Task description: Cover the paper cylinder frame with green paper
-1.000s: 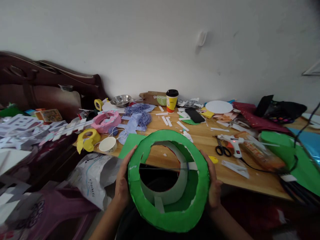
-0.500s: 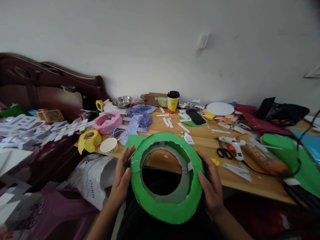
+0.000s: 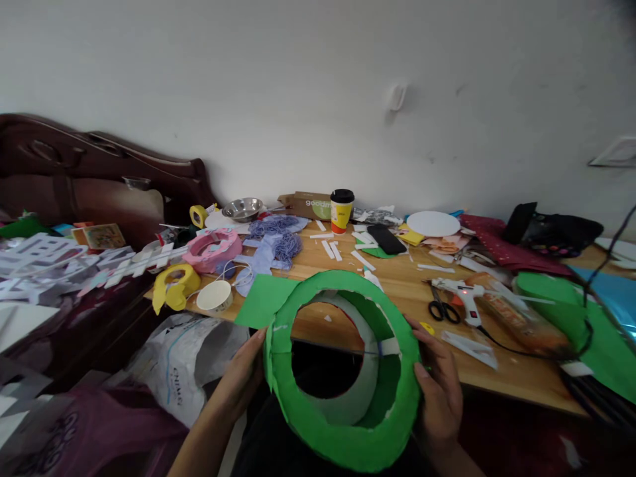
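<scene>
I hold a large green paper hat (image 3: 342,437) by its wide ring-shaped brim, seen from below, with a white card band lining its round opening. My left hand (image 3: 238,381) lies against the brim's left edge, fingers pressed to it. On the brim's right edge sits my right hand (image 3: 440,391), thumb on the green paper and fingers curled behind. The hat hangs in front of the near edge of the wooden table (image 3: 407,281).
On the table lie black scissors (image 3: 443,309), a white glue gun (image 3: 464,295) with its cord, a yellow coffee cup (image 3: 341,211), a black phone (image 3: 386,238), green paper sheets (image 3: 576,308), pink and yellow paper hats, white strips. A white bag (image 3: 183,364) sits lower left.
The hat has tilted and turned a little in my hands, and its opening now faces more to the left. My left hand closed back onto the brim. The view dropped slightly.
</scene>
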### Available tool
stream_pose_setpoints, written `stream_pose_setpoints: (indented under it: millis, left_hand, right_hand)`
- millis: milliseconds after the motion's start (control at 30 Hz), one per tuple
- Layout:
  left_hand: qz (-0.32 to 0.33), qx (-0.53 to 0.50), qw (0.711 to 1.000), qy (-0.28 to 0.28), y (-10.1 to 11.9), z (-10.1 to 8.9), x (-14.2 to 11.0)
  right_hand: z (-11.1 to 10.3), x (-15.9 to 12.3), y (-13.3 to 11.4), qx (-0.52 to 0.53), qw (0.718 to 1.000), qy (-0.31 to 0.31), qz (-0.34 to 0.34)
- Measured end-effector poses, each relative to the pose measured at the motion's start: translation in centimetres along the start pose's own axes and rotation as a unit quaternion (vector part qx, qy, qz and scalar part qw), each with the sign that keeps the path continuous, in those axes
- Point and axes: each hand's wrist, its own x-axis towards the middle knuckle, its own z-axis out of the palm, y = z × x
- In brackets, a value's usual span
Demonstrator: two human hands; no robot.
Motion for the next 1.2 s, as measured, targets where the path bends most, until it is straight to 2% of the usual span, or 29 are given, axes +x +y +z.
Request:
stream_pose_setpoints:
  millis: [100, 300, 367, 433, 500, 567, 667, 733, 767, 833, 1033, 1200]
  left_hand:
    - [-0.06, -0.031, 0.998, -0.01, 0.1, 0.2, 0.1]
    - [-0.124, -0.147, 0.98, -0.042, -1.3, -1.2, 1.0]
    - [-0.137, -0.171, 0.975, -0.041, -1.7, -1.3, 1.2]
    - [-0.139, -0.181, 0.973, -0.032, -1.9, -1.1, 1.2]
    - [-0.134, -0.18, 0.974, -0.022, -1.8, -0.8, 1.1]
    - [-0.134, -0.175, 0.975, -0.023, -1.6, -0.3, 0.7]
    - [-0.135, -0.166, 0.976, -0.043, -1.0, 0.6, 0.2]
    - [-0.13, -0.156, 0.978, -0.058, -0.7, 1.2, -0.1]
    - [-0.126, -0.151, 0.978, -0.065, -0.6, 1.3, -0.2]
    - [-0.115, -0.148, 0.979, -0.084, -0.6, 1.5, -0.3]
    - [-0.078, -0.169, 0.971, -0.152, -1.8, 0.4, -0.3]
    - [-0.06, -0.18, 0.969, -0.157, -2.5, 0.3, -0.3]
  right_hand:
    - [0.0, 0.4, 0.4, -0.011, 0.999, 0.031, 0.027]
    - [0.8, 1.0, 0.3, -0.034, 0.99, 0.078, 0.114]
    - [0.8, 1.0, 0.0, -0.047, 0.992, 0.08, 0.089]
    - [0.4, 1.1, -0.7, -0.081, 0.994, 0.078, -0.001]
    - [-0.3, 1.3, -2.0, -0.138, 0.982, 0.035, -0.124]
    - [-1.0, 1.5, -3.7, -0.208, 0.951, -0.086, -0.212]
    - [-0.9, 1.8, -6.4, -0.288, 0.866, -0.302, -0.277]
    - [-0.1, 1.9, -7.6, -0.32, 0.815, -0.369, -0.312]
    - [0.4, 1.8, -8.0, -0.332, 0.8, -0.38, -0.324]
    - [1.2, 1.8, -8.3, -0.342, 0.792, -0.382, -0.333]
    - [1.4, 1.8, -8.0, -0.321, 0.822, -0.347, -0.319]
    - [1.7, 1.8, -8.5, -0.316, 0.805, -0.375, -0.333]
